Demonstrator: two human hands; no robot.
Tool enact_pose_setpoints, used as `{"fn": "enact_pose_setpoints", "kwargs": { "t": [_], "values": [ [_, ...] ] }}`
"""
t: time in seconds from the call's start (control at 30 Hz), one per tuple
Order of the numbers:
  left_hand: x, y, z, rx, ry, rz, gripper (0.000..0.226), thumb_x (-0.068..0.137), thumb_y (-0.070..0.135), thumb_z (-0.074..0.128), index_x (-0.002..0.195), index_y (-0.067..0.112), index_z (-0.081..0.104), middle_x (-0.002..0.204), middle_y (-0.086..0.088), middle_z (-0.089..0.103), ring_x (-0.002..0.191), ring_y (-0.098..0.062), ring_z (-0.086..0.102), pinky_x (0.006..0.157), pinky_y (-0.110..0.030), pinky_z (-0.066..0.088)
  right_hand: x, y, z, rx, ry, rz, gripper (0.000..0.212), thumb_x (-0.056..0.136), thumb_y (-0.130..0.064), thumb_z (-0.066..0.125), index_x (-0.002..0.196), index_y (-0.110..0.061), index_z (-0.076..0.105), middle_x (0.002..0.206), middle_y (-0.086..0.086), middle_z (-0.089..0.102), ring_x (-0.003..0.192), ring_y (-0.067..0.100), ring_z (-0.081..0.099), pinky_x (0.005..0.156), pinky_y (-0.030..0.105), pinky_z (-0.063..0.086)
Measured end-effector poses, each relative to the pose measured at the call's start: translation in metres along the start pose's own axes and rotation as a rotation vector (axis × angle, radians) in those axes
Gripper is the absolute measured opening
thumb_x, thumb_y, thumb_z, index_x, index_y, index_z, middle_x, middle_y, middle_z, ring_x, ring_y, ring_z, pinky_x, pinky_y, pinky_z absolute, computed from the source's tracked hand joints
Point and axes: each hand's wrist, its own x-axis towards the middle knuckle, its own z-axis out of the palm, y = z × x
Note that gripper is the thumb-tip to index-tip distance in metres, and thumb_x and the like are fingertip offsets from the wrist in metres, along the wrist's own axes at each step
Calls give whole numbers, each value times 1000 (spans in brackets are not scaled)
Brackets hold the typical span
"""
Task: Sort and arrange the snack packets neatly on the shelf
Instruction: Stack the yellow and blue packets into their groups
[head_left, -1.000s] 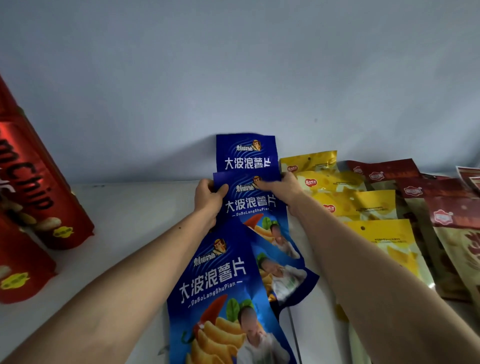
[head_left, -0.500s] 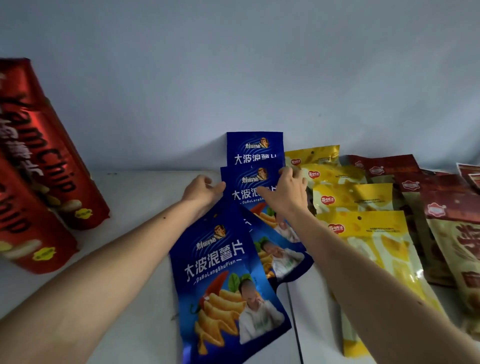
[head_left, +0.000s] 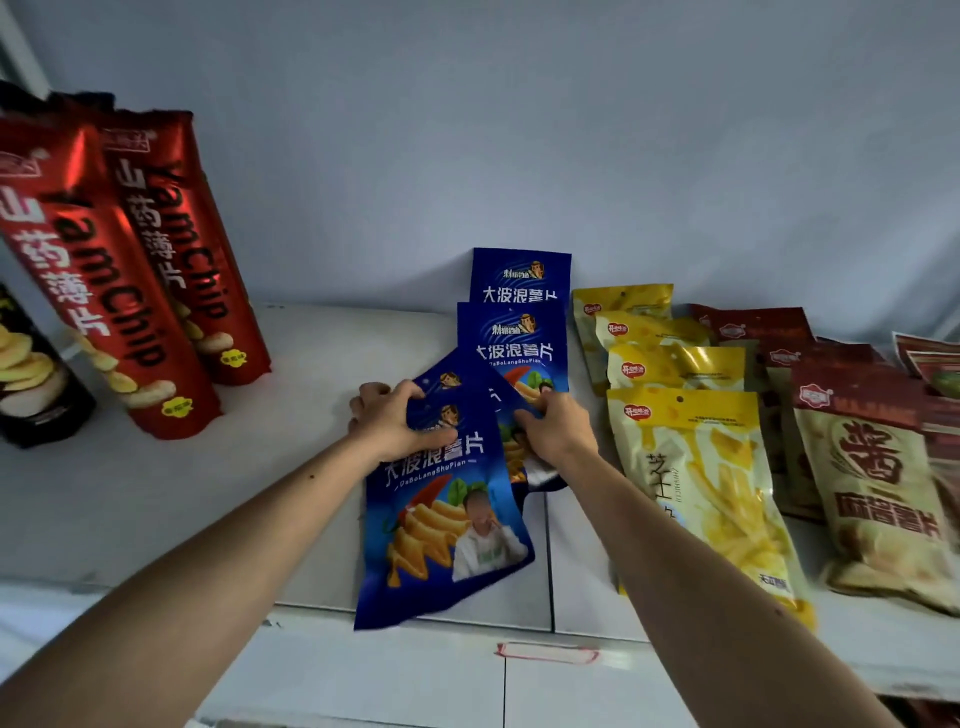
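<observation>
Several blue chip packets lie overlapping in a row on the white shelf (head_left: 156, 499), running from the back wall toward me. The rearmost blue packet (head_left: 521, 275) leans on the wall, with another blue packet (head_left: 511, 338) in front of it. My left hand (head_left: 389, 421) grips the top left corner of the nearest blue packet (head_left: 447, 525), thumb on its front. My right hand (head_left: 553, 431) holds the right side of a tilted blue packet beneath it (head_left: 467, 376). The nearest packet's bottom edge overhangs the shelf's front edge.
Two tall red Yam Chip tubes (head_left: 150, 270) and a dark tube (head_left: 31, 379) stand at the left. A row of yellow packets (head_left: 696, 467) lies right of the blue ones, then red-and-beige packets (head_left: 878, 488). A grey wall closes the back.
Both hands have drawn back toward me from the rear blue packets and now grip the two nearer ones. The view has shifted, showing more of the red tubes at left.
</observation>
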Motion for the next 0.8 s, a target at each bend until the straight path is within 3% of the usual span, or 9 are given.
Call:
{"fn": "enact_pose_setpoints", "kwargs": {
  "t": [0.17,0.3,0.43,0.5,0.6,0.73,0.8],
  "values": [
    [-2,18,8,-112,220,116,18,85,34,70,91,21,59,142,-5,23,137,-28,17,112,-44,26,-10,11,-2,242,130,59,25,96,-27,53,111,-8,60,107,11,67,100,29,63,76,35,48],
    [3,48,9,-178,227,183,14,86,27,71,81,18,62,151,-5,18,144,-27,9,112,-44,23,-10,15,-11,367,232,169,28,99,-23,50,118,-3,57,119,16,63,109,32,59,77,31,41],
    [14,75,14,-145,181,162,19,87,33,70,81,18,61,152,-4,21,144,-26,10,113,-50,25,-11,15,-14,400,170,210,33,102,-21,41,129,-3,45,134,18,53,121,34,51,83,32,40],
    [19,85,16,-116,171,135,22,87,36,68,78,18,60,150,-3,23,142,-26,13,111,-53,27,-19,13,-15,316,224,110,37,102,-23,39,134,-5,40,140,16,44,127,33,42,99,41,39],
    [29,98,22,-121,187,96,22,87,39,68,81,17,66,149,-4,26,139,-27,18,108,-52,29,-41,12,-15,63,337,-145,48,101,-32,41,142,-8,35,149,11,35,138,27,29,113,39,28],
    [33,107,31,-103,209,62,24,87,41,68,93,18,70,149,-4,26,138,-27,21,107,-51,33,-67,23,3,-254,142,-188,78,93,-64,36,154,-22,13,164,4,4,150,27,2,120,43,8],
    [29,105,31,-140,230,99,25,86,42,68,99,21,66,150,-5,24,139,-28,19,109,-51,31,-73,30,9,-296,59,-147,84,88,-72,36,154,-31,4,163,1,-10,150,30,-6,120,47,6]
  ]
}}
